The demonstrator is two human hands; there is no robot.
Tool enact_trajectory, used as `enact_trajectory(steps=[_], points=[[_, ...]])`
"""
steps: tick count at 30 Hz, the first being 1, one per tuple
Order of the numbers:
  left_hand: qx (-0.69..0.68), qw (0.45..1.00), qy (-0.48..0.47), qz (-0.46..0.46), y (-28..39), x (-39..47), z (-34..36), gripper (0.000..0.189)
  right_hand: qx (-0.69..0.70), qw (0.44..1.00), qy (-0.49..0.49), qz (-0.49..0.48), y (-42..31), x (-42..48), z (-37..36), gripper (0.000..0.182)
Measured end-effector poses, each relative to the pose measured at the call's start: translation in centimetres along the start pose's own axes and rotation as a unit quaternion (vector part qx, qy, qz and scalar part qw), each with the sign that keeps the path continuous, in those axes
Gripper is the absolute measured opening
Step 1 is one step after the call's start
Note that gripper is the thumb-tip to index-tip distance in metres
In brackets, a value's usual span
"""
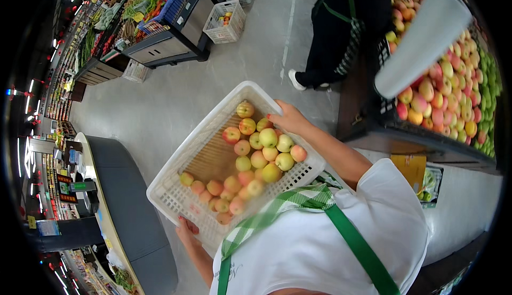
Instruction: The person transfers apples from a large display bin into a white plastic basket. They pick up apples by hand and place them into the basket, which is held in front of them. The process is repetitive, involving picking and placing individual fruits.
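A white plastic crate (202,125) is held out before my body, tilted, with its open top towards me. Apples (259,159), yellow-green and blushed red, lie in it, mostly along the side nearest me; part of its brown-looking bottom shows. My right hand (290,117) grips the crate's rim at the upper right, fingers over the edge. At the lower left my left hand (188,229) holds the opposite end of the crate, its fingers partly hidden by the wall.
A co-worker in dark clothes (330,39) stands beside a display stand heaped with apples (444,99). A roll of plastic bags (424,39) rises over it. A grey counter (132,191) curves along the left. Beyond are vegetable stands (160,43) and white crates (226,35) on the floor.
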State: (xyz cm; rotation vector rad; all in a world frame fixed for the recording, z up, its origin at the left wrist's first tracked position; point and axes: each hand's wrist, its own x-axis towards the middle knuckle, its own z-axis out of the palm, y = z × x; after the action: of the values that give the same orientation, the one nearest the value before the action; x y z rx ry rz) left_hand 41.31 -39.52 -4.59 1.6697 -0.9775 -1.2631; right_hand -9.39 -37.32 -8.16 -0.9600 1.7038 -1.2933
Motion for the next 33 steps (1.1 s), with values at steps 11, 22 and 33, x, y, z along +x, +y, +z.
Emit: enact_trajectory(steps=[11,22,33], points=[[-0.047,0.995,-0.079,0.038,11.0,21.7,19.3,0.027,0.025,0.998,0.055,-0.029,-1.8,25.5,-5.6,0.058],[0.076,0.968,-0.216,0.102,28.7,49.3,48.0,0.035,0.089,0.957,0.274,0.040,-3.2,44.5,-13.2,0.049],[0.127,0.877,-0.449,0.114,36.5,62.3,84.1,0.027,0.163,0.881,0.438,0.071,-0.1,56.3,-26.5,0.047]])
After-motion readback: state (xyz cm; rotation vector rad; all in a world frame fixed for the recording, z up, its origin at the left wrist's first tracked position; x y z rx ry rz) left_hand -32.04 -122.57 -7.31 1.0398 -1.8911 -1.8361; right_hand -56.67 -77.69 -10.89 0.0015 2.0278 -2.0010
